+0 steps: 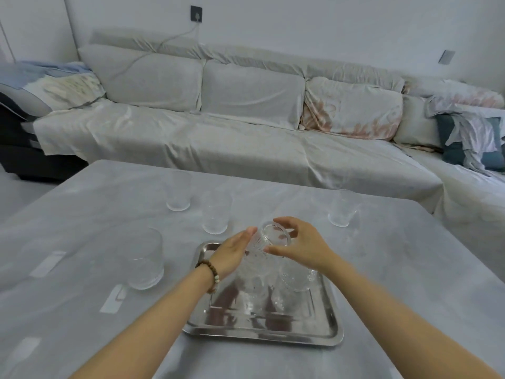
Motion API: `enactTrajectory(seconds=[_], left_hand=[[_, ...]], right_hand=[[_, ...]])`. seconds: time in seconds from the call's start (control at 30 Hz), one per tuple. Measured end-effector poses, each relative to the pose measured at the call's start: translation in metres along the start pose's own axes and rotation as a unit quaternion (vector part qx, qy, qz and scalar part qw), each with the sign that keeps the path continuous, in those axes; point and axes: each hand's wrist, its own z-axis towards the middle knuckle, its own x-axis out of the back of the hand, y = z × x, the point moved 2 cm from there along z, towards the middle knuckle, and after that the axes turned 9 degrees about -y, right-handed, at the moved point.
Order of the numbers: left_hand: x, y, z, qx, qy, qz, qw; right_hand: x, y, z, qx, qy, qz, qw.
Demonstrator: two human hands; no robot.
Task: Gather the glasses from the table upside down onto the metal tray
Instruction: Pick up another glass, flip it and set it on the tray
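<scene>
A patterned clear glass point(269, 242) is held tilted above the far end of the metal tray point(262, 328), its base turned up toward me. My right hand point(299, 246) grips it around the base end. My left hand point(232, 254), with a bead bracelet on the wrist, rests flat against its left side, fingers straight. Several clear glasses stand upside down on the tray point(296, 277) point(252, 292). On the grey table point(82, 269) upright glasses stand: a wide one at left point(144, 259), two at the back point(179, 191) point(216, 214) and one at right point(343, 209).
A long sofa point(218, 138) with a light cover and cushions runs behind the table, with clothes point(470, 132) piled at its right end. Light reflections streak the table's left side. The table's front edge is out of view.
</scene>
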Motion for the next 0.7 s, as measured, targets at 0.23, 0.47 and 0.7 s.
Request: enactTrajectory(seconds=[0.23,0.47,0.7], left_hand=[[-0.014,-0.013,0.012,-0.007,0.01,-0.1,0.995],[-0.014,-0.026,0.018,0.007,0.011,-0.14,0.99],[-0.014,-0.025,0.015,0.008,0.022,-0.128,0.992]], right_hand=[[-0.008,0.009,0.004,-0.015,-0.027,-0.071,0.997],[-0.017,0.01,0.004,-0.002,-0.021,-0.071,0.997],[-0.017,0.009,0.003,-0.004,-0.029,-0.073,0.997]])
